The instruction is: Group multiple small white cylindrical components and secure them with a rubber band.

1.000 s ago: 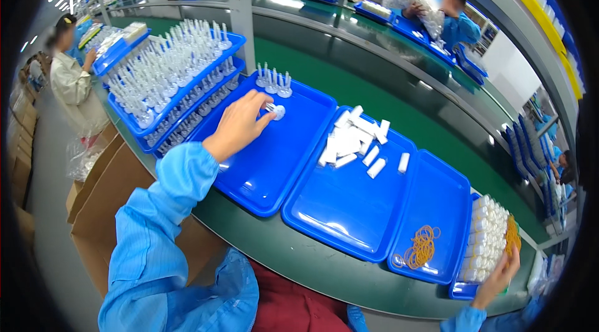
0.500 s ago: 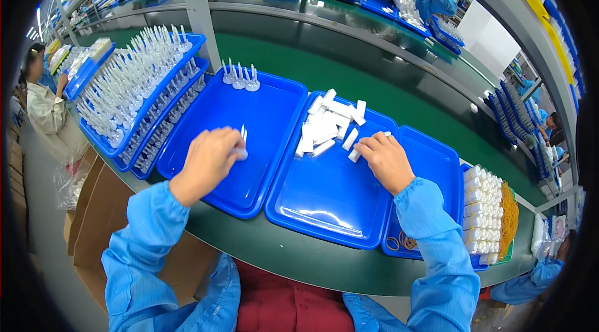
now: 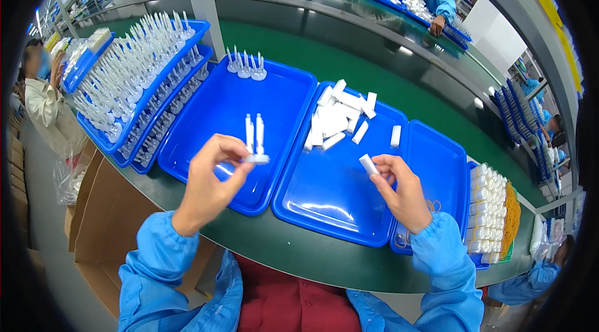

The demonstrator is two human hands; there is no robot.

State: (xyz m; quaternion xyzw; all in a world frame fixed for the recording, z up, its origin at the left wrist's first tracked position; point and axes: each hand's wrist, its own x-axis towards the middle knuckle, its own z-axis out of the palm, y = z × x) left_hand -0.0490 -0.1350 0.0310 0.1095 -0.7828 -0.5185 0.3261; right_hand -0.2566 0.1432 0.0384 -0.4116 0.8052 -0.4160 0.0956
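My left hand (image 3: 212,179) pinches a white plastic piece (image 3: 259,140) by its round flat base, two slim prongs pointing up. It is held over the near part of a blue tray (image 3: 199,123). At that tray's far end stand several similar pronged pieces (image 3: 246,70). Between the thumb and fingers of my right hand (image 3: 400,190) is a small white rectangular block (image 3: 368,164), tilted above the middle blue tray (image 3: 331,216). A heap of like blocks (image 3: 337,118) lies in that tray's far half. One separate block (image 3: 395,136) rests near its right edge.
Stacked blue trays (image 3: 156,92) full of pronged pieces stand at left. At right are a blue tray (image 3: 440,163) with rubber bands, bundled white pieces (image 3: 483,207) and a mound of yellow-orange bands (image 3: 510,219). A grey post (image 3: 203,7) rises beyond. Co-workers are across the line and far left.
My left hand has turned, bringing the two-pronged piece into plain sight. My right hand has come nearer with a block, away from the heap. The view has shifted slightly.
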